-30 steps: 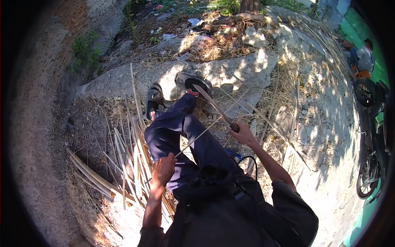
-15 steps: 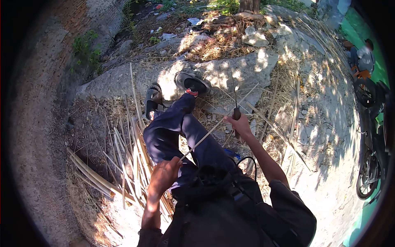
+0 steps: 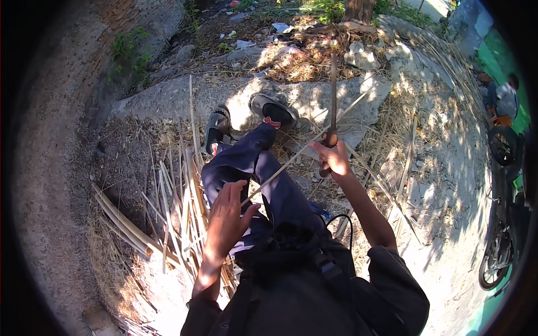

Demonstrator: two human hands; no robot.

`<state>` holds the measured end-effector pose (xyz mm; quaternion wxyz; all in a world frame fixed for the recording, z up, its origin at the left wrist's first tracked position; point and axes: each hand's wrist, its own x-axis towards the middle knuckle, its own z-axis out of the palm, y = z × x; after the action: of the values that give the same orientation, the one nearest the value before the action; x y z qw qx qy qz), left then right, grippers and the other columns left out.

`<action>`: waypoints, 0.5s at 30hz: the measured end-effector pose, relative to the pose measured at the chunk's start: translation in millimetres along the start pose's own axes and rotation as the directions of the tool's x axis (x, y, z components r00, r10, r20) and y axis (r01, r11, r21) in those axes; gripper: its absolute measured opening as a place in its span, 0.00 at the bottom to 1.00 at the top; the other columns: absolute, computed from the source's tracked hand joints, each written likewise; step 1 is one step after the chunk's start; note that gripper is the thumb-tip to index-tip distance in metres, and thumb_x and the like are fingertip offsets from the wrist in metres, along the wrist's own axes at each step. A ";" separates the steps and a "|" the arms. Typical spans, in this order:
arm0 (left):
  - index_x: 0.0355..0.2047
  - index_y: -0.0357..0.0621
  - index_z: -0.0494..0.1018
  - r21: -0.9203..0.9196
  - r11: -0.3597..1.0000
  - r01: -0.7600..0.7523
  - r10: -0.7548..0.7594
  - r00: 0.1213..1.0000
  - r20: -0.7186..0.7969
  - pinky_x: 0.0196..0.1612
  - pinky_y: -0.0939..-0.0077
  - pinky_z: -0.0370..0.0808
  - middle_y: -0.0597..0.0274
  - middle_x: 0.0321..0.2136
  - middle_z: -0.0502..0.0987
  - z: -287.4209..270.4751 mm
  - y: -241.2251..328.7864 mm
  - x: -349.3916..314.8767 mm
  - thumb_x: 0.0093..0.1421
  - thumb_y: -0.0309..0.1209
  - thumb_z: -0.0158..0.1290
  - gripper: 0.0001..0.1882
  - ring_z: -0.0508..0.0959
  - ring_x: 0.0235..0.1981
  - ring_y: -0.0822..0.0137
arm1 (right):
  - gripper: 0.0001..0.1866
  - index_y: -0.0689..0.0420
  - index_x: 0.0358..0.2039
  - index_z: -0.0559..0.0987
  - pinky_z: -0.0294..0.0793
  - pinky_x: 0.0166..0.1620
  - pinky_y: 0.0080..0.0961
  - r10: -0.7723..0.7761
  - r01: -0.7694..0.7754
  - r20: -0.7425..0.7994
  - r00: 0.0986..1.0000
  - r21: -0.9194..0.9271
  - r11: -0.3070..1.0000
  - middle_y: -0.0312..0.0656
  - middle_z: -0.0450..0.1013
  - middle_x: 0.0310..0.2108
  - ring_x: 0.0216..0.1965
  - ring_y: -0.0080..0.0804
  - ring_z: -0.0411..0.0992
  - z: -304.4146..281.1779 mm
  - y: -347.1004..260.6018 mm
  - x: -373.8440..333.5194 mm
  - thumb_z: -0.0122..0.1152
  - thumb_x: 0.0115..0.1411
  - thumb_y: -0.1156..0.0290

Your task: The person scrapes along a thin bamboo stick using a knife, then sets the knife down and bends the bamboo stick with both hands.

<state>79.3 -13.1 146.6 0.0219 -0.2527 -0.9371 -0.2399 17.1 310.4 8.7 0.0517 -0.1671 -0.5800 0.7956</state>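
My right hand [image 3: 336, 159] is closed round the dark handle of a long knife [image 3: 333, 92], its narrow blade pointing away from me. A thin pale bamboo strip [image 3: 281, 169] slants across my lap and passes by the right hand toward the upper right; whether the right fingers also pinch it, I cannot tell. At the strip's near end my left hand [image 3: 225, 215] is open, fingers stretched and thumb apart. Split bamboo strips [image 3: 188, 207] lie in a loose pile to the left of my legs.
Thicker bamboo poles [image 3: 120, 221] lie at the left near a rough wall [image 3: 50, 168]. My shoes [image 3: 273, 111] rest by a stone slab [image 3: 162, 101]. More strips [image 3: 409, 148] lie on the right. A motorcycle [image 3: 496, 246] and another person [image 3: 507, 101] are at the far right.
My left hand has opened and its fingers have come off the strip. The knife has turned so its blade shows broader and more upright. The whole view has shifted slightly.
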 end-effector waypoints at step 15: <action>0.40 0.40 0.78 -0.295 0.937 0.187 -0.180 0.982 0.049 0.28 0.61 0.73 0.53 0.20 0.77 14.2 19.5 12.2 0.75 0.30 0.52 0.08 0.80 0.22 0.54 | 0.16 0.54 0.38 0.71 0.66 0.24 0.18 -0.191 0.196 0.117 0.975 -0.037 0.980 0.35 0.79 0.31 0.22 0.13 0.66 18.0 -64.8 -26.3 0.75 0.63 0.74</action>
<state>79.3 13.8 144.6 -0.0490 -0.1672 -0.9097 -0.3769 28.7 307.7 79.9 0.0920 -0.0657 -0.6147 0.7806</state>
